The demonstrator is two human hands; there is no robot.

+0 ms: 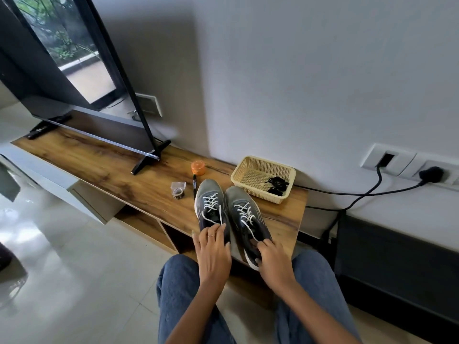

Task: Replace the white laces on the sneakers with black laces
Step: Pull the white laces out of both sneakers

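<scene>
1. Nearest to me are my knees in blue jeans (178, 289); my forearms reach forward over them to the pair of sneakers, which I take as my landmark.
2. My left hand (214, 249) lies on the heel end of the left sneaker (211, 207), fingers fairly straight and spread, the fingertips touching the loose end of its white lace (211, 209) — resting on it, as far as I can tell, more than pinching it.
3. My right hand (272, 256) is curled round the heel and collar of the right sneaker (244, 214), gripping it; the free end of that shoe's white lace (246, 214) runs down towards my fingers.
4. Both sneakers stand side by side at the near edge of the worktop (111, 170), toes pointing away from me, so their long axes run straight out from my hands. Each hand is nearest its own shoe. Both are fully laced in white, so I judge unlacing is the step in hand.
5. Beyond the sneakers to the right sits a cream basket (250, 167) with the black laces (277, 184) inside — closer to my right hand.
6. Beyond the sneakers to the left lie a black marker (195, 186), a tape dispenser (178, 190) and an orange jar (198, 168).
</scene>
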